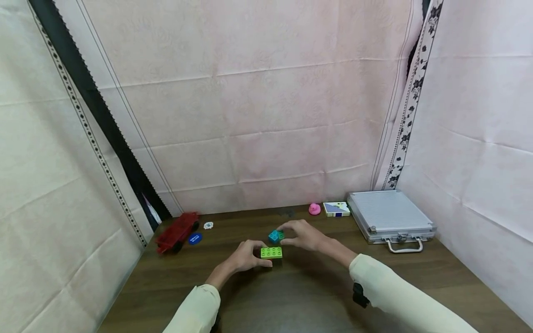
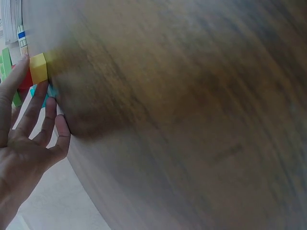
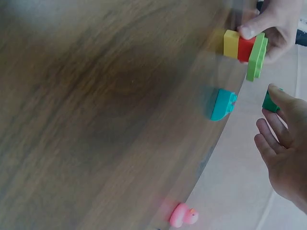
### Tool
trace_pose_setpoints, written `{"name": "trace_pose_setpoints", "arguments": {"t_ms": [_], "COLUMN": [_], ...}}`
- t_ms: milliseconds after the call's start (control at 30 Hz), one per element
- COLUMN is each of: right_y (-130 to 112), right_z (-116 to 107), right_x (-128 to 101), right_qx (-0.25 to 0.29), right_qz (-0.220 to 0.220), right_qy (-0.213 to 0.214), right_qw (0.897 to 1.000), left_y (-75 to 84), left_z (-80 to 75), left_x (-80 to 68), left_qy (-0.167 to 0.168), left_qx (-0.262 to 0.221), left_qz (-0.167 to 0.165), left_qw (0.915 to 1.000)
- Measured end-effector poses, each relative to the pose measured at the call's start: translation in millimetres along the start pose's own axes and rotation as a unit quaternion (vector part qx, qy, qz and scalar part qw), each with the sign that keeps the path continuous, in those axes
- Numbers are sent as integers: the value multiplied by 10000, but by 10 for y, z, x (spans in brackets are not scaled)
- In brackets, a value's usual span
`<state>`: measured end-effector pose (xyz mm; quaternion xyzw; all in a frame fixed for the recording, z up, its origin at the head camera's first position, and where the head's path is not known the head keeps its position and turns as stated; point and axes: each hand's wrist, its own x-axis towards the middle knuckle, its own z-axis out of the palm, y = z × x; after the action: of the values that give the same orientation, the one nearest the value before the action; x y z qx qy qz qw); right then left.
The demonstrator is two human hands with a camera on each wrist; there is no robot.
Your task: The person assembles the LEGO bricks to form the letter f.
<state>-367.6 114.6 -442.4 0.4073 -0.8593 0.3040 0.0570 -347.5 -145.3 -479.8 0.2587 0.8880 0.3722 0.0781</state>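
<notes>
A stack of yellow, red and green bricks (image 3: 244,50) is gripped by the left hand (image 1: 243,258) at desk (image 1: 300,296) centre. A small green brick (image 3: 270,101), just at 1 o'clock of the stack, is pinched by the right hand's (image 1: 303,235) fingertips, its other fingers loosely spread. The teal brick (image 3: 222,104) is partly hidden in the head view.

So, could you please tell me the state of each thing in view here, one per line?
Left hand: grips the brick stack.
Brick stack: yellow, red and lime bricks joined, standing on the table.
Right hand: pinches the dark green brick.
Dark green brick: held above the table.
Teal brick: lying loose on the table.
Metal case: closed, lying flat.
Pink duck: upright.
</notes>
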Motion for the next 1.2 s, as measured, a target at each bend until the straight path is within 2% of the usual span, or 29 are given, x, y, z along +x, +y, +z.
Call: {"name": "trace_pose_setpoints", "arguments": {"t_ms": [233,633,1200], "right_y": [-120,-193,-230], "right_z": [60,237,314], "right_x": [21,87,102], "right_qx": [119,294,-51], "right_qz": [4,-60,183], "right_qy": [-137,-288,-345], "right_qw": [9998,9991,9992], "left_y": [-1,14,-14], "left_z": [-3,-9,-5], "left_x": [-3,-7,4], "left_qy": [1,18,-74], "left_qx": [9,-114,-76], "left_qz": [45,144,162], "left_qw": [10000,9998,9998]}}
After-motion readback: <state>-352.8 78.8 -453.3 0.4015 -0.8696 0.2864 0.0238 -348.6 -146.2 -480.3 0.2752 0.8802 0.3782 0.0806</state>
